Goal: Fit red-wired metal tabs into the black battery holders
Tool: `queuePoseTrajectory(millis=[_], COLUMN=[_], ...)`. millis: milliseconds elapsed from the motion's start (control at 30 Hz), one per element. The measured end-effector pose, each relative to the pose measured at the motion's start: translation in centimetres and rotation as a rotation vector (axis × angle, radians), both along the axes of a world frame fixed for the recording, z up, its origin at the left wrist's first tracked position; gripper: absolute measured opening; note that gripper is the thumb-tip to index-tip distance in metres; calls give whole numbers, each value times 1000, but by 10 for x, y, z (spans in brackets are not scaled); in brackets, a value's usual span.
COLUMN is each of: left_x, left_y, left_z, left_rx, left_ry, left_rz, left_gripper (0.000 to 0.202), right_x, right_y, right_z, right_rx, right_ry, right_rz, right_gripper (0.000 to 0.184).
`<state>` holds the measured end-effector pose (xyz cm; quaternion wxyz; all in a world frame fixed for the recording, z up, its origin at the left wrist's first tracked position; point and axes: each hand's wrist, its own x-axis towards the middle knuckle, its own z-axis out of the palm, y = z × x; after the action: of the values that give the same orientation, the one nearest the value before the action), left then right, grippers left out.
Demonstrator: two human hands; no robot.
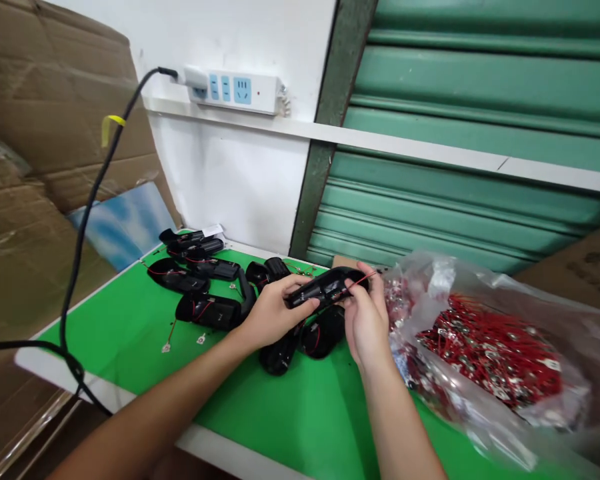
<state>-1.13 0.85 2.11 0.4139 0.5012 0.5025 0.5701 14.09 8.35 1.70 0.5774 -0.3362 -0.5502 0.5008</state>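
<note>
Between my two hands is a black plastic housing (325,285), long and curved, with a thin red wire at its right end. My left hand (275,310) grips its left end, thumb along the near side. My right hand (367,313) holds the right end, its thumb and fingers by the red wire (363,280). Below them on the green mat lie more black housings (323,333). Others, with red wires and small white tabs, form a group (210,310) to the left. What the wire joins inside the held housing is too small to tell.
A clear plastic bag (430,307) full of red wires (490,353) lies at the right. A black cable (87,200) hangs at the left from a power strip (240,92) on the wall rail. Cardboard (45,120) stands on the left; a green shutter (460,207) is behind.
</note>
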Motion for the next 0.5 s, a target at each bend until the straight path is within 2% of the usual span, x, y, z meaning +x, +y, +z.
queuePoseTrajectory(millis=[100, 167, 233, 333, 500], left_x=[-4, -6, -8, -7, -7], left_y=[2, 3, 4, 4, 2], left_z=[6, 10, 12, 10, 5], left_rx=[-100, -109, -92, -44, 61], left_ry=[-257, -395, -461, -487, -348], left_rz=[33, 76, 82, 24, -23], left_gripper=[49, 57, 59, 52, 33], right_x=[-3, -9, -15, -20, -21], right_y=[-9, -19, -28, -34, -30], right_z=[11, 15, 16, 14, 7], right_rx=[-44, 3, 30, 21, -28], right_ry=[82, -37, -197, -288, -176], right_rz=[38, -8, 30, 143, 56], right_gripper=[52, 49, 41, 33, 32])
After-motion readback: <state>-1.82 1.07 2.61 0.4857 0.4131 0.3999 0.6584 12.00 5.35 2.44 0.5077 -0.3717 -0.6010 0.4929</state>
